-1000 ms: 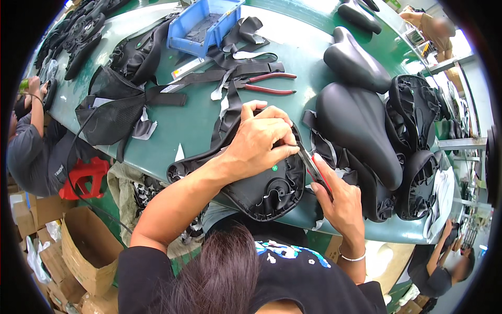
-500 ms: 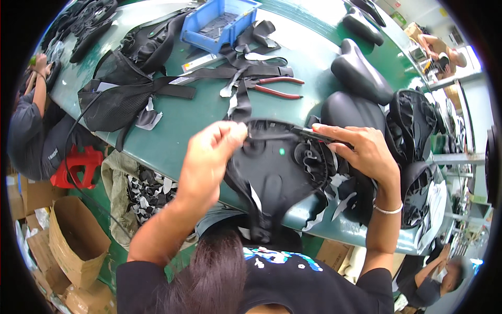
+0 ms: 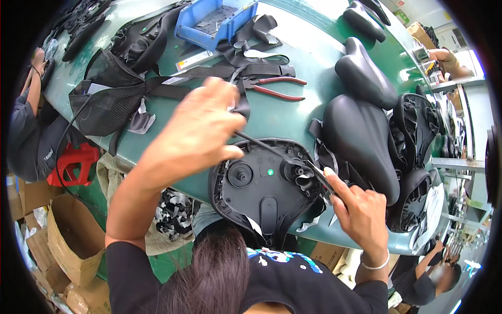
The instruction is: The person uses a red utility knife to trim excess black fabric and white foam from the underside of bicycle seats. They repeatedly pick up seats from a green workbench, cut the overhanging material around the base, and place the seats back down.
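Note:
An upturned black bike saddle (image 3: 246,196) lies at the table's near edge, its hollow underside facing up with a green dot in the middle. From its right side a narrow black strip (image 3: 264,146) stretches taut toward my left hand (image 3: 201,125). That hand is raised above the saddle's far left, slightly blurred, with its fingers closed on the strip's end. My right hand (image 3: 361,212) grips a slim knife-like tool (image 3: 320,177) whose tip meets the saddle's right rim, close to the strip. Loose cover edging hangs around that rim.
Red-handled pliers (image 3: 277,89) and black straps lie beyond the saddle. A blue bin (image 3: 209,31) of small dark pieces stands at the back. Finished-looking black saddles (image 3: 361,141) crowd the right. A mesh-covered piece (image 3: 107,102) lies left. Other people sit at both sides.
My left hand has swung left and away from me, drawing the strip out from the saddle. My right hand with the tool has come nearer to me. More of the saddle's underside shows.

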A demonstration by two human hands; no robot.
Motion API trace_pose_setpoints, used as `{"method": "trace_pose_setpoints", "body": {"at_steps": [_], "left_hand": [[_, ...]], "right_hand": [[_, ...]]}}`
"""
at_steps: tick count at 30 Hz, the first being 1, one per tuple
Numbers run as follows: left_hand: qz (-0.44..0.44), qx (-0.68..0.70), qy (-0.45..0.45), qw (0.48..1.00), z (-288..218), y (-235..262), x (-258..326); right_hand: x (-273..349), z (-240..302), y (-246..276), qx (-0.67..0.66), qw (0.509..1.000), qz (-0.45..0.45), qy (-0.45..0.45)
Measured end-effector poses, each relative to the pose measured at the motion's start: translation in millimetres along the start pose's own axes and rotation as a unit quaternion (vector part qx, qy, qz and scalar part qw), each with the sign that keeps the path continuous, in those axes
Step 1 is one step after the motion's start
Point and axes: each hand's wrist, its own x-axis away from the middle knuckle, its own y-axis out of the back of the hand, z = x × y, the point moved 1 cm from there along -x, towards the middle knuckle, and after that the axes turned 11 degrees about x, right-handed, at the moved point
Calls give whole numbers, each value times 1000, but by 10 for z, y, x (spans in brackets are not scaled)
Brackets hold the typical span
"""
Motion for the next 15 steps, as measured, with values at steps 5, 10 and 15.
{"method": "trace_pose_setpoints", "body": {"at_steps": [5,10,15], "left_hand": [[95,623,-78,772,-350,-352,-559],[-358,680,-56,637,-376,6,-640],[-758,481,-9,441,-412,122,-233]], "right_hand": [[66,-34,-141,12,999,-25,24],[632,272,-318,-156,977,31,-140],[901,621,-416,-545,788,109,-266]]}}
